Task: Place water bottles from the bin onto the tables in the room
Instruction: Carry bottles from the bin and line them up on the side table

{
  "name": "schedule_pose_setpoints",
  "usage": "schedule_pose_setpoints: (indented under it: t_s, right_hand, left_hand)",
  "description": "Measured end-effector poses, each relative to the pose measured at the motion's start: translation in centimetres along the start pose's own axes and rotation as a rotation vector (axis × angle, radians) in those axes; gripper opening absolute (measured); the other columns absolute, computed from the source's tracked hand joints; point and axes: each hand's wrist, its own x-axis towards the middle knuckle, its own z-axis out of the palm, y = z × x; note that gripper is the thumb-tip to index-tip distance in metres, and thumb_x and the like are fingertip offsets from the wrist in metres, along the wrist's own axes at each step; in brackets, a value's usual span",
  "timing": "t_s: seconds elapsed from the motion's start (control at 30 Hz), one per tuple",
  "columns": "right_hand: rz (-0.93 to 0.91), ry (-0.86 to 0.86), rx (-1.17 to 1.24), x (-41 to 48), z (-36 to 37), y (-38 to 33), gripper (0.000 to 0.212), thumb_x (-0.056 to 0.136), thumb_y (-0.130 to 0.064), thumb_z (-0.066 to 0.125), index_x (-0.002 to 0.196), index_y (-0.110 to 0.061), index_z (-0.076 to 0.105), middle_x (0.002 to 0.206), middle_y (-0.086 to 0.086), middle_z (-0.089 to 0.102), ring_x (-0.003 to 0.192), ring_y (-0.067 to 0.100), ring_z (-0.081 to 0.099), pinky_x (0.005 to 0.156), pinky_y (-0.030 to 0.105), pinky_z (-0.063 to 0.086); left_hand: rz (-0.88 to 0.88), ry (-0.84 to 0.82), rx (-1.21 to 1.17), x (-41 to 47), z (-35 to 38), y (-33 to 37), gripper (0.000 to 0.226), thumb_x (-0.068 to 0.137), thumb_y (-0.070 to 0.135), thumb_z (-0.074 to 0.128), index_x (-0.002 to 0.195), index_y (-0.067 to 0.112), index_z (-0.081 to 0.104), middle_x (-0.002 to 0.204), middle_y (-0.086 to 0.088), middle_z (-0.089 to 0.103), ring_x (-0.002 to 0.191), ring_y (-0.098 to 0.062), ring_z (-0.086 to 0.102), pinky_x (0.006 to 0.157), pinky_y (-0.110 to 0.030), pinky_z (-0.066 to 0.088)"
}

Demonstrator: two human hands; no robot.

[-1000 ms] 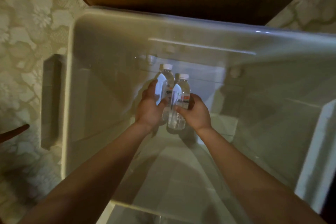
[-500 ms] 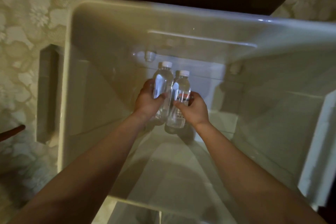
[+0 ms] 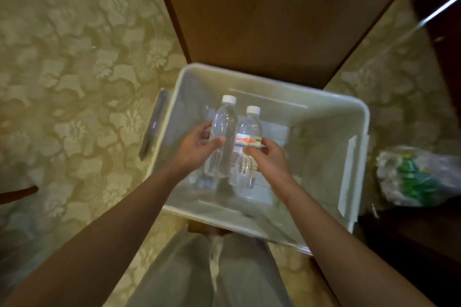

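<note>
Floral carpet [image 3: 74, 70] under translucent plastic bin [image 3: 324, 117]; each hand grips a clear bottle.

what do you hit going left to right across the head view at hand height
bin handle → left hand → unlabelled bottle → labelled bottle → right hand → bin's right wall → plastic bag

Looking like a hotel room or some carpeted guest room: floral patterned carpet [image 3: 74, 62] is covering the whole floor, dark wood furniture panel [image 3: 262, 12] is standing right behind the plastic bin [image 3: 324, 112], and a crumpled plastic bag [image 3: 419, 177] is sitting off to the right.
</note>
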Motion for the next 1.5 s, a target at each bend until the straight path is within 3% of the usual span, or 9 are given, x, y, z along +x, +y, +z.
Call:
schedule_pose_setpoints:
  t_s: [0.23,0.47,0.6,0.7,0.83,0.97,1.17,1.37,1.5]
  right_hand:
    - [-0.121,-0.173,-0.016,-7.3,1.6,-7.2,0.014,0.088,-0.019,0.066,0.1,-0.023,0.072,0.103,0.013,0.073,0.098,0.03,0.07,0.09,0.052,0.057]
    - [-0.264,-0.391,-0.135,-13.0,6.6,-12.3,0.023,0.09,-0.028,0.071,0.111,-0.021,0.073,0.099,0.0,0.077,0.09,0.019,0.073,0.083,0.041,0.06]
    - [-0.323,-0.512,-0.199,-17.1,10.9,-13.6,0.025,0.089,-0.029,0.072,0.114,-0.022,0.072,0.105,0.003,0.077,0.096,0.02,0.074,0.09,0.044,0.058]
    - [-0.35,-0.607,-0.218,-20.3,14.0,-13.9,0.025,0.089,-0.029,0.072,0.113,-0.021,0.072,0.103,0.003,0.077,0.087,0.014,0.074,0.075,0.029,0.06]
    - [-0.386,-0.741,-0.278,-27.2,19.7,-12.3,0.036,0.082,-0.033,0.077,0.114,-0.018,0.071,0.1,0.003,0.078,0.091,0.021,0.075,0.072,0.032,0.06]
    - [-0.389,-0.887,-0.308,-34.4,24.8,-9.0,0.035,0.081,-0.024,0.079,0.114,-0.015,0.071,0.096,0.002,0.078,0.081,0.015,0.075,0.062,0.026,0.057]
    - [-0.401,-1.092,-0.379,-44.4,31.7,-2.4,0.054,0.063,-0.036,0.082,0.112,-0.015,0.072,0.102,0.008,0.077,0.095,0.027,0.074,0.073,0.035,0.06]
    - [-0.372,-1.286,-0.462,-52.9,37.9,3.8,0.037,0.079,-0.023,0.08,0.114,-0.018,0.07,0.103,0.007,0.077,0.091,0.024,0.075,0.072,0.034,0.06]
    - [-0.367,-1.387,-0.518,-58.2,41.4,7.5,0.065,0.066,-0.027,0.088,0.119,-0.011,0.056,0.097,0.006,0.078,0.08,0.023,0.076,0.065,0.034,0.06]
  left_hand:
    - [0.104,0.076,-0.177,-7.5,-5.0,4.2,0.036,0.09,0.027,0.066,0.124,0.033,0.06,0.114,0.008,0.069,0.104,-0.009,0.065,0.09,-0.03,0.05]
    - [0.189,0.181,-0.33,-16.2,-11.1,5.1,0.024,0.091,0.033,0.066,0.115,0.031,0.065,0.099,0.007,0.076,0.088,-0.013,0.073,0.069,-0.024,0.058]
    - [0.224,0.271,-0.404,-21.6,-14.5,2.9,0.053,0.077,0.05,0.077,0.123,0.027,0.063,0.11,-0.001,0.074,0.099,-0.023,0.072,0.091,-0.047,0.056]
    - [0.233,0.349,-0.447,-25.4,-16.4,1.1,0.069,0.067,0.059,0.079,0.124,0.025,0.062,0.113,-0.003,0.073,0.101,-0.024,0.071,0.091,-0.05,0.056]
    - [0.246,0.479,-0.542,-33.5,-19.4,-3.2,0.045,0.085,0.038,0.074,0.121,0.016,0.061,0.11,-0.007,0.074,0.095,-0.022,0.073,0.072,-0.033,0.058]
    - [0.271,0.56,-0.609,-42.5,-21.4,-8.2,0.052,0.081,0.04,0.078,0.123,0.015,0.061,0.109,-0.007,0.075,0.098,-0.024,0.072,0.075,-0.035,0.059]
    - [0.269,0.737,-0.67,-55.0,-23.0,-16.7,0.062,0.074,0.047,0.079,0.123,0.014,0.062,0.112,-0.009,0.074,0.104,-0.029,0.07,0.086,-0.042,0.058]
    - [0.237,0.926,-0.69,-65.9,-22.9,-24.1,0.059,0.078,0.05,0.076,0.124,0.016,0.062,0.114,-0.008,0.073,0.105,-0.028,0.07,0.098,-0.052,0.052]
    - [0.221,1.072,-0.729,-72.1,-21.9,-27.9,0.052,0.08,0.048,0.073,0.12,0.016,0.065,0.111,-0.008,0.074,0.103,-0.028,0.071,0.097,-0.053,0.053]
